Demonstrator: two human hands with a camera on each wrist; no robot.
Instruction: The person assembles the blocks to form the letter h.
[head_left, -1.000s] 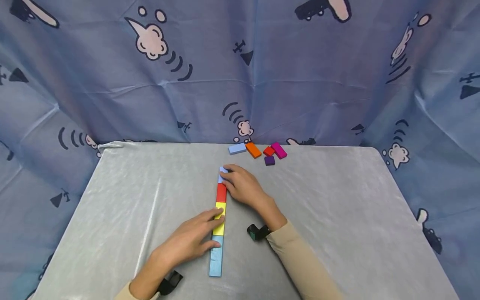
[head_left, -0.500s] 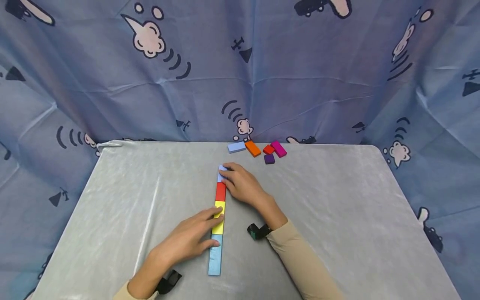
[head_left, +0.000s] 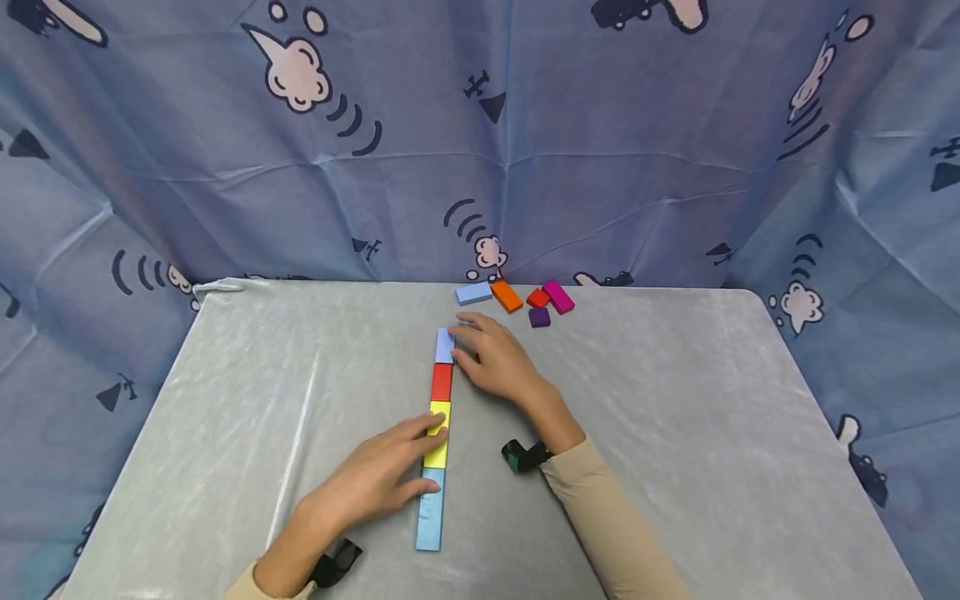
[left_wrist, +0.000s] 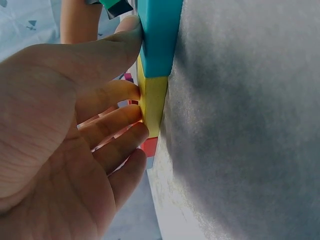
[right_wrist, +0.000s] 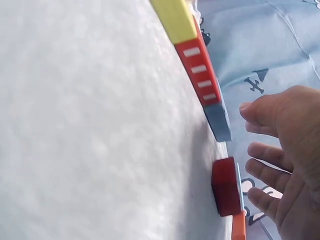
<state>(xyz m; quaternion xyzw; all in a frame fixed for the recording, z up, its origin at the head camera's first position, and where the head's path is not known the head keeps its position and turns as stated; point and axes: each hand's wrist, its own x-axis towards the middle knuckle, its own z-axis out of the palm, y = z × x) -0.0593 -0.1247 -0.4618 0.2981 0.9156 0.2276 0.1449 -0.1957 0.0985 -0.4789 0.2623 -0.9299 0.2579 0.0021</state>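
A straight row of wooden-looking blocks runs away from me in the head view: a long light blue block (head_left: 430, 527) nearest, then a yellow block (head_left: 437, 452), a red block (head_left: 442, 383) and a pale blue block (head_left: 444, 348) at the far end. My left hand (head_left: 375, 473) rests along the row, two fingertips on the yellow block and the thumb on the light blue one. Its fingers look relaxed in the left wrist view. My right hand (head_left: 497, 357) is just right of the pale blue block, fingers spread, nothing held. White rectangles mark the red block's side in the right wrist view.
At the table's back edge lie loose blocks: a pale blue one (head_left: 474, 293), an orange one (head_left: 506, 296), a small red one (head_left: 537, 298), a magenta one (head_left: 558, 297) and a dark purple one (head_left: 539, 317). A patterned blue curtain (head_left: 420, 108) hangs behind the grey-covered table (head_left: 675, 417).
My right hand has let go of the far pale blue block and shifted slightly right and away, its fingers spreading. My left hand and the row stay put.
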